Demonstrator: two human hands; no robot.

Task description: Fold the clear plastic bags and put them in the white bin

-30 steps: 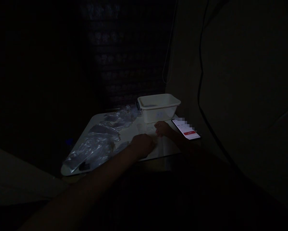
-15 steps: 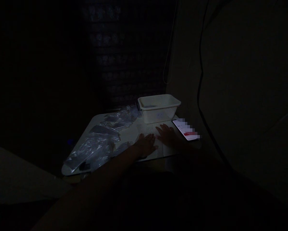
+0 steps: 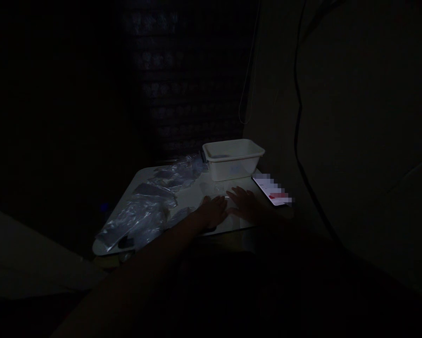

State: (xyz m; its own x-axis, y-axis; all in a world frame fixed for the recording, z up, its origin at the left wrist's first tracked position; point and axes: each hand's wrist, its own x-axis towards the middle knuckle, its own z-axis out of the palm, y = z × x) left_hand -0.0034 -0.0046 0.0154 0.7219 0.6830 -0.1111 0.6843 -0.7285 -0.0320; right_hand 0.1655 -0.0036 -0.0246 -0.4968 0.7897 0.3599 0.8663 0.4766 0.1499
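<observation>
In the dim light my left hand (image 3: 215, 211) lies flat near the front of a white tabletop (image 3: 191, 196), its fingers stretched forward. Just to its right, my right hand (image 3: 243, 202) is also spread flat, palm down. Between and beyond the fingertips shows a piece of clear plastic (image 3: 219, 188), partly hidden by the hands; I cannot tell its exact shape. Crumpled clear plastic bags (image 3: 140, 220) cover the left side of the table.
A white rectangular tub (image 3: 234, 168) stands at the back of the table. A lit phone (image 3: 270, 188) lies by the right edge. A dark cable (image 3: 296, 122) hangs down the wall at right. A dark object (image 3: 126, 242) sits at the front left corner.
My right hand has shifted slightly toward me and its fingers lie lower. The clear plastic beyond the fingertips shows less of its far part. My left hand stays nearly in place.
</observation>
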